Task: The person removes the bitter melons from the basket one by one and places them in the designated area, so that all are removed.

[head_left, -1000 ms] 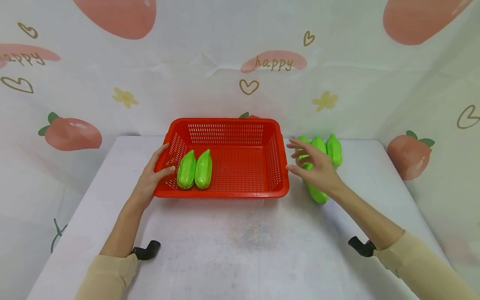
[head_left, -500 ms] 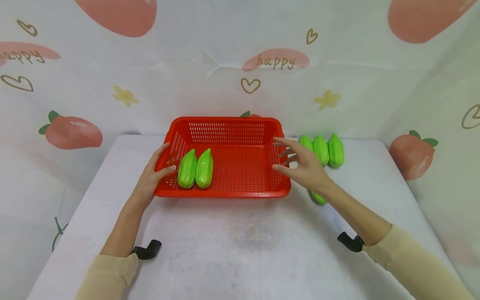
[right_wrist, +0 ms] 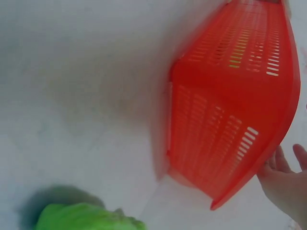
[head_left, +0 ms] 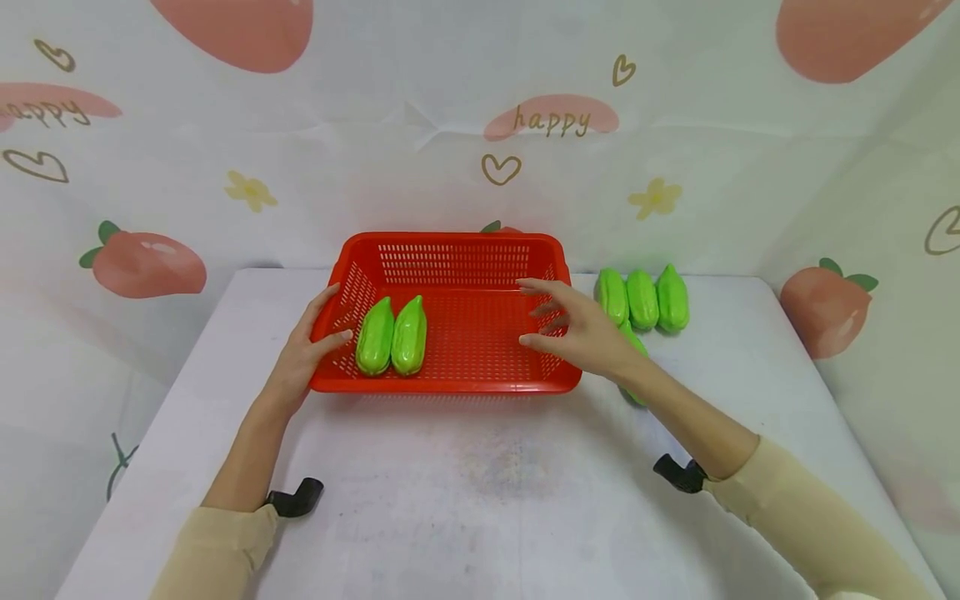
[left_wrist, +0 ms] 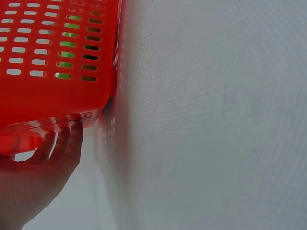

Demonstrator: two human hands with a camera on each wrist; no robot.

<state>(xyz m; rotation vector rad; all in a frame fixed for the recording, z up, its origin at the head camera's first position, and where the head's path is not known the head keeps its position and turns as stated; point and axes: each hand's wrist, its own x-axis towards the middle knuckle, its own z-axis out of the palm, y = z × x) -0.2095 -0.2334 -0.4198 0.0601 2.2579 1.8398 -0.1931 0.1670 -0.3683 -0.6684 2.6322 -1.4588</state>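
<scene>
A red slotted plastic basket (head_left: 450, 387) stands on the table in the head view. Two shiny green toy vegetables, elongated with pointed tips, lie side by side at its left end; one is the right-hand green vegetable (head_left: 408, 336). My left hand (head_left: 294, 367) grips the basket's left rim, thumb over the inner side and fingers outside; the left wrist view shows those fingers (left_wrist: 72, 143) against the outer wall. My right hand (head_left: 581, 329) hovers over the basket's right end, fingers spread and curved, holding nothing. In the right wrist view it appears beyond the rim.
Right of the basket, three similar green vegetables stand in a row, the middle green vegetable (head_left: 642, 300) among them. Another green vegetable (head_left: 633, 337) lies in front, partly hidden by my right hand and forearm. A printed white curtain (head_left: 420, 167) hangs behind the white table (head_left: 420, 500).
My right hand has moved left, from beside the green vegetables to above the basket's right end, with nothing in it. The left hand keeps its hold on the rim.
</scene>
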